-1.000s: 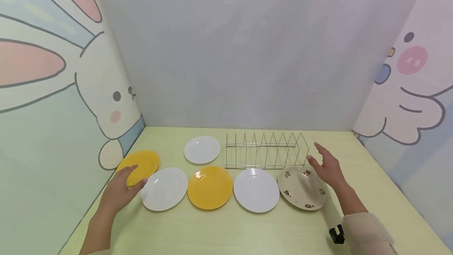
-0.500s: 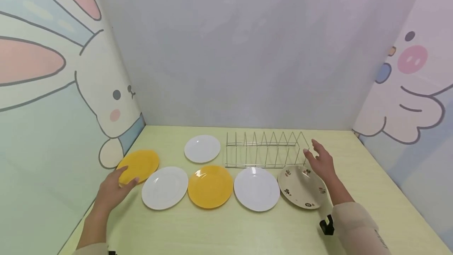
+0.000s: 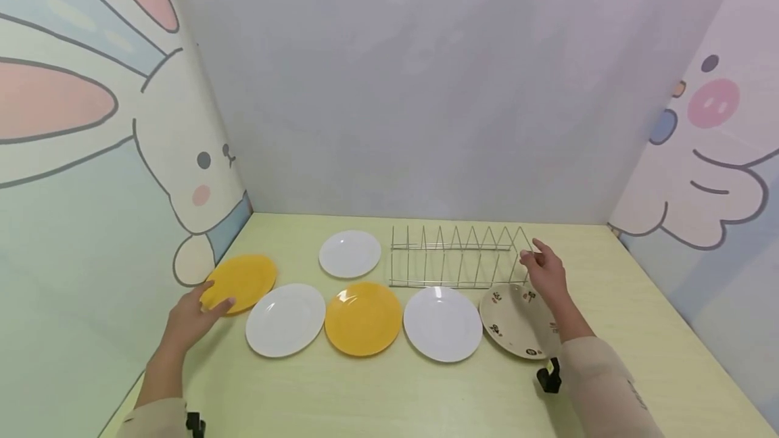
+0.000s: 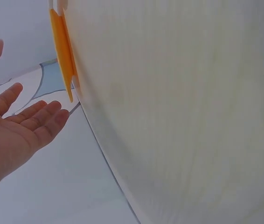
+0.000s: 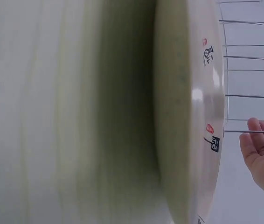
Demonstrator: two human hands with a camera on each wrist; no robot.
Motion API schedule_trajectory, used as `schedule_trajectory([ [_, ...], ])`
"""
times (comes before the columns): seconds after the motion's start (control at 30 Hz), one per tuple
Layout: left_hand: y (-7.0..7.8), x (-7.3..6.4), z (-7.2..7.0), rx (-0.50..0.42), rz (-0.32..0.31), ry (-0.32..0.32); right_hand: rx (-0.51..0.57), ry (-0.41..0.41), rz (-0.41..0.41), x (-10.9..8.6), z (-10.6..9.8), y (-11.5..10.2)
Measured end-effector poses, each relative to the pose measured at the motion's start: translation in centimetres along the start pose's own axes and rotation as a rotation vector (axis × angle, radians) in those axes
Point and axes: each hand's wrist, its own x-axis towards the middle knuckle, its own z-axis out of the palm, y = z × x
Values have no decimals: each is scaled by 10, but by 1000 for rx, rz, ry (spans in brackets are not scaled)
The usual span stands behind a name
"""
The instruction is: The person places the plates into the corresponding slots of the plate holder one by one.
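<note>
Honestly, both grips look spread; reaching too far, the left hand (image 3: 186, 320) could shove the leftmost yellow plate (image 3: 243, 281) wallward, the right hand (image 3: 548, 277) snag the wire rack (image 3: 450, 247).

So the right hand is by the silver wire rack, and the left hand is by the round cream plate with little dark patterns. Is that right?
Not quite: the left hand is by a round yellow plate, as the head view shows. The right hand is indeed by the silver wire rack.
</note>
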Motion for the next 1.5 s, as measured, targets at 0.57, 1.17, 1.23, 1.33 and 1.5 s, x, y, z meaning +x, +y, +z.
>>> schedule_trajectory([
  [0.57, -19, 15, 0, -182, -244, -138, 346, 138, -19, 4, 7, 8],
  [1.17, -35, 30, 4, -317, -335, -69, 438, 117, 122, 12, 4, 0],
  [1.23, -35, 31, 5, -333, -360, -53, 458, 121, 135, 12, 6, -1],
  [1.33, -35, 32, 6, -352, -382, -28, 470, 126, 155, 12, 7, -2],
  [1.5, -36, 34, 7, -336, -416, 1, 463, 130, 174, 12, 8, -1],
])
